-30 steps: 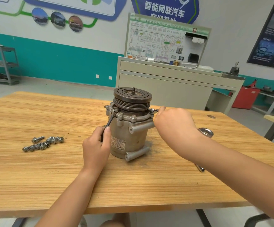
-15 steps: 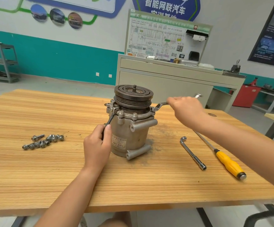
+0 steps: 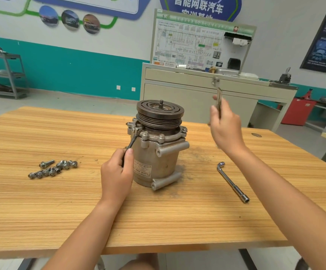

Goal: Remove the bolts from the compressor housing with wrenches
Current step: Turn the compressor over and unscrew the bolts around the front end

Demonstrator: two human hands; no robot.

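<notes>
The compressor (image 3: 158, 152) stands upright in the middle of the wooden counter (image 3: 61, 211). The left hand (image 3: 117, 172) is curled tight around the handle of a dark wrench (image 3: 132, 142), whose head sits on the left side of the housing flange. The right hand (image 3: 226, 127) is raised to the right of the pulley, clear of the compressor, fingers closed around a silver wrench (image 3: 219, 98) held nearly upright. Loose bolts (image 3: 53, 169) lie in a cluster to the left, and a socket wrench (image 3: 232, 182) lies on the right.

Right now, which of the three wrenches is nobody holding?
The L-shaped wrench lying on the table, right of the compressor. The left hand grips a dark wrench; the right hand holds a silver wrench in the air.
</notes>
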